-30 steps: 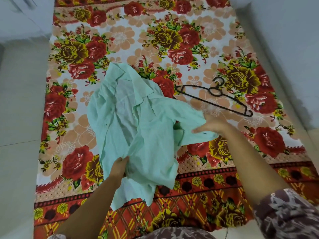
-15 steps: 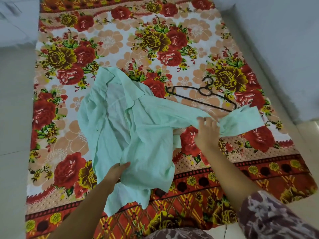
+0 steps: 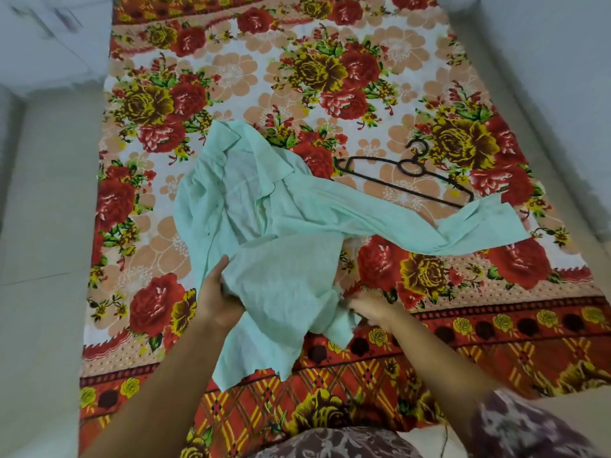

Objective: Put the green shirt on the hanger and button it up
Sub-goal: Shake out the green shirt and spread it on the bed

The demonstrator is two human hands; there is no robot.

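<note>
A pale green shirt (image 3: 264, 219) lies crumpled on a floral sheet, collar toward the far left and one sleeve (image 3: 479, 226) stretched out to the right. A black hanger (image 3: 406, 180) lies flat on the sheet behind that sleeve, its near end touching the cuff. My left hand (image 3: 216, 299) grips the lower left part of the shirt's body. My right hand (image 3: 370, 307) is at the shirt's lower right hem, fingers partly under the cloth and seeming to pinch it.
The red, orange and yellow floral sheet (image 3: 496, 292) covers the floor in front of me. Pale tiled floor (image 3: 43, 259) runs along the left side and a white wall (image 3: 545, 77) along the right. My patterned sleeve (image 3: 515, 431) shows at the bottom right.
My right hand let go of the sleeve, which now lies spread to the right, and moved back left to the shirt's lower hem. My left hand kept its grip on the body.
</note>
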